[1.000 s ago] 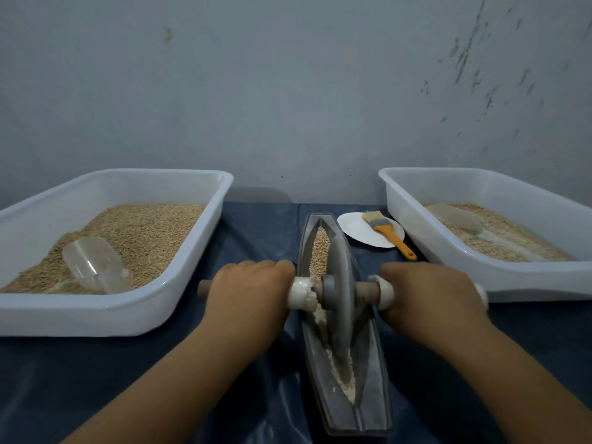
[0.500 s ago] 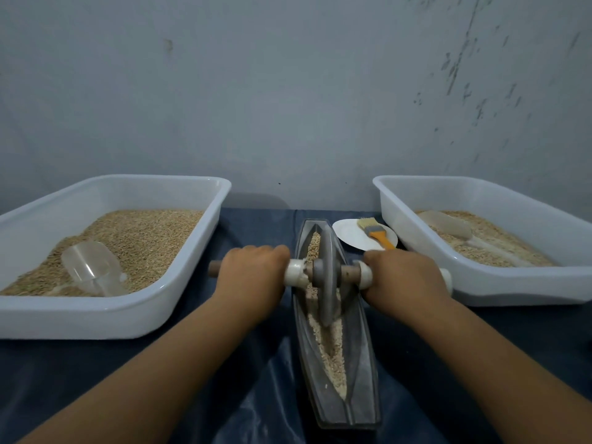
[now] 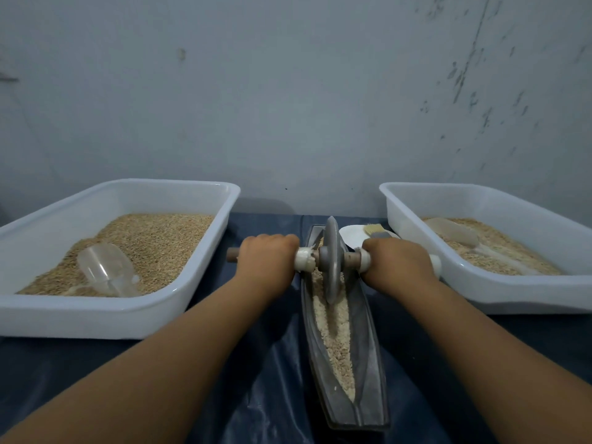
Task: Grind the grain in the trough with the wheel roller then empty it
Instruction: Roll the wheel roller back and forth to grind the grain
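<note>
Grain lies along the groove of the narrow grey trough, which runs near-to-far on the dark blue sheet between your two arms. It looks pale and broken in the near stretch, with a furrow down its middle. The wheel roller stands upright on its edge in the far part of the trough, its grey disc set down into the grain, its axle lying crosswise, left to right.

Your left hand is wrapped over the wooden handle on the left side, knuckles up, fingers curled round it; the bare end of the handle pokes out past the hand on the left, and a white collar sits between the hand and the disc. Your right hand grips the handle on the right in the same way, with a white end cap showing just past it on the right. Both arms are stretched well forward.

To the left sits a white tub holding brownish whole grain, with a clear plastic scoop lying on top near its near edge. To the right is a second white tub with a shallower layer of paler grain and another clear scoop resting in it. Between the far end of the trough and the right tub, a small white plate carries a brush, partly hidden behind your right hand. A scuffed grey wall rises behind everything.
</note>
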